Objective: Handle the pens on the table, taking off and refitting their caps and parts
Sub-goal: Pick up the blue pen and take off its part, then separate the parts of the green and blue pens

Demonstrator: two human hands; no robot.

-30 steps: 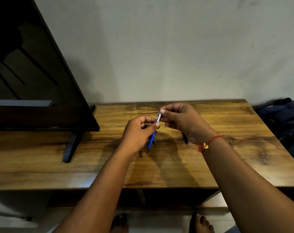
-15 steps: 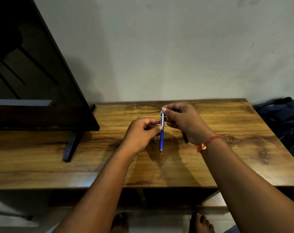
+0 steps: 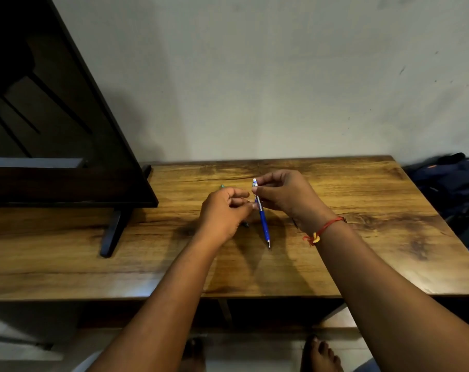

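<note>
right hand (image 3: 284,196) pinching blue pen (image 3: 263,220) upright, left hand (image 3: 224,210) beside it, wooden table (image 3: 362,237)

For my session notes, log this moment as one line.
right hand: grip on blue pen, tip down | left hand: beside pen, grip unclear | table: green pen behind left hand

Wood, plastic and thread

A glossy, grained wooden table (image 3: 362,210) is seen; above it, a smooth blue plastic pen (image 3: 263,221) with metal tip; a red thread bracelet (image 3: 325,229) nearby.

A dark flat screen (image 3: 53,130) stands on its foot (image 3: 111,232) at the wooden desk's (image 3: 362,251) left end; what appears to be a dark bag (image 3: 453,183) lies beside its right edge.
</note>
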